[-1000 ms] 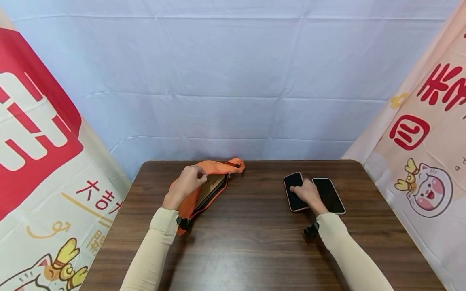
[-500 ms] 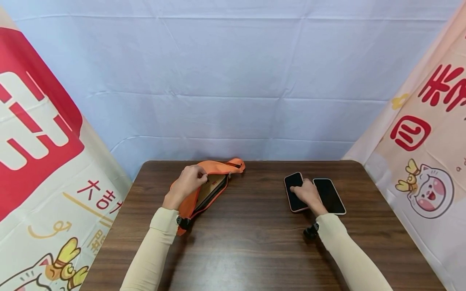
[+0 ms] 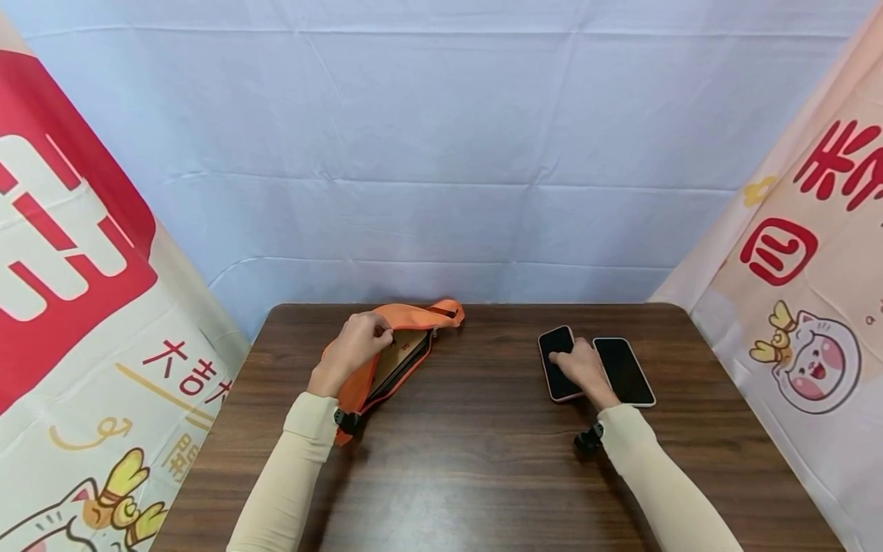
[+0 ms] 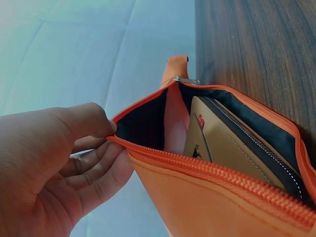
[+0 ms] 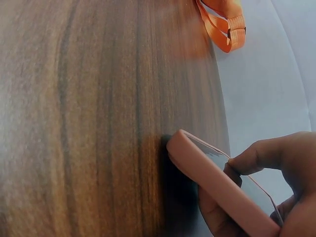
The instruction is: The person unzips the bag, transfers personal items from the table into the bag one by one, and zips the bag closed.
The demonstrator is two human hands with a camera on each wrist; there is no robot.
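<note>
Right of the orange pouch (image 3: 386, 360) on the desk (image 3: 476, 460) — right hand (image 3: 582, 368) gripping the pink-cased phone (image 3: 557, 362); lift level, slide in behind the tan wallet (image 4: 232, 148) — left hand (image 3: 352, 349) pinching the zipper edge wide.

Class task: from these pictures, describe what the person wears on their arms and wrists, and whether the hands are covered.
Both arms wear long, close-fitting cream sleeves that end at the wrists. A small black camera mount sits at the left wrist and another at the right. The left hand and right hand are bare; no gloves, rings or watch show.
</note>
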